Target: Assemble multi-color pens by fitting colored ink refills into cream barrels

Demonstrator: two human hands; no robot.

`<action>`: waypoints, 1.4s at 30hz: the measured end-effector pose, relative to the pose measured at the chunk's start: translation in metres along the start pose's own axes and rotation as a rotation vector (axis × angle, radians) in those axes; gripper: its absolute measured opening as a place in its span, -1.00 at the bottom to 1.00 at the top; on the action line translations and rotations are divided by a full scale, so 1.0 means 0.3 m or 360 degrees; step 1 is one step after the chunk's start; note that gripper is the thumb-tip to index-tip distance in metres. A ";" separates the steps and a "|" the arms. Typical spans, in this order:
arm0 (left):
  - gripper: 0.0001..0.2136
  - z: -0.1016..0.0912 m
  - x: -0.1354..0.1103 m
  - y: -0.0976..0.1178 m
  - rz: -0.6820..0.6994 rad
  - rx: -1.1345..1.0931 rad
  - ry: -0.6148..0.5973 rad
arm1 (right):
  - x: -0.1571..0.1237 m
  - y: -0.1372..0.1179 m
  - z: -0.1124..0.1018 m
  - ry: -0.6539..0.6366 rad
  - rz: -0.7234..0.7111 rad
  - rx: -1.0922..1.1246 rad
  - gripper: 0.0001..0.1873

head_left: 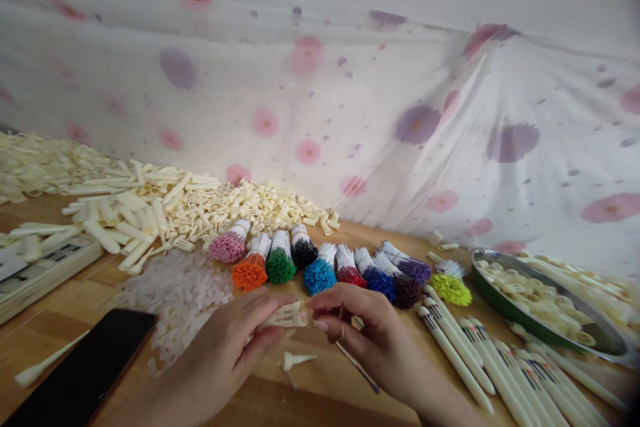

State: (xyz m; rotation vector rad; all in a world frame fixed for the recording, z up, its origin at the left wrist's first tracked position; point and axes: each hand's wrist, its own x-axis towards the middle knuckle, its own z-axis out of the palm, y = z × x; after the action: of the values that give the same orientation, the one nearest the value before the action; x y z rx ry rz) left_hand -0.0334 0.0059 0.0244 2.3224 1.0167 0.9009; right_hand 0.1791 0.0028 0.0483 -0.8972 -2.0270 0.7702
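Observation:
My left hand (245, 330) is closed around a cream slotted pen part (285, 315), held sideways with its open end to the right. A bit of pink shows inside that end. Close by, my right hand (367, 330) has its thumb and fingers bent together at the opening. Thin pen refills show between and below its fingers, one purple-tipped refill (359, 369) slanting down; their hold is partly hidden. Below the hands, a small cream pointed piece (299, 360) lies on the wooden table (280, 407).
Bundled refills (283, 257) in several colours stand behind my hands. Heaped cream parts (235, 207) and clear pieces (175, 293) lie left, by a phone (85, 367) and power strip (55, 267). Assembled pens (455, 353) and a green-sided dish (515, 319) are right.

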 end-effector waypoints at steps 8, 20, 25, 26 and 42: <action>-0.70 0.012 -0.005 -0.004 -0.0007 0.0006 0.0016 | 0.000 -0.025 -0.005 0.0017 -0.0105 -0.0230 -0.81; -0.74 0.015 -0.012 0.010 0.0006 0.0053 -0.0014 | -0.005 -0.037 -0.010 -0.0036 -0.0181 -0.0388 -0.78; -0.69 0.016 -0.015 0.015 0.0049 0.0046 0.0019 | -0.006 -0.062 -0.005 -0.0058 0.0042 -0.0216 -0.81; -0.69 0.017 -0.015 0.014 0.0051 0.0050 0.0023 | -0.006 -0.064 -0.004 -0.0059 0.0109 -0.0156 -0.82; -0.82 0.021 -0.010 0.019 0.0001 0.0096 -0.0059 | -0.003 -0.046 0.000 -0.0088 0.0182 -0.0051 -0.85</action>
State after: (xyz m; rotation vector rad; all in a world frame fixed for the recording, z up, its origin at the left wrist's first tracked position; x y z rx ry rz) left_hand -0.0279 -0.0009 0.0225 2.3802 1.0414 0.8354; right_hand 0.1750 -0.0058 0.0585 -1.0276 -2.0554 0.8352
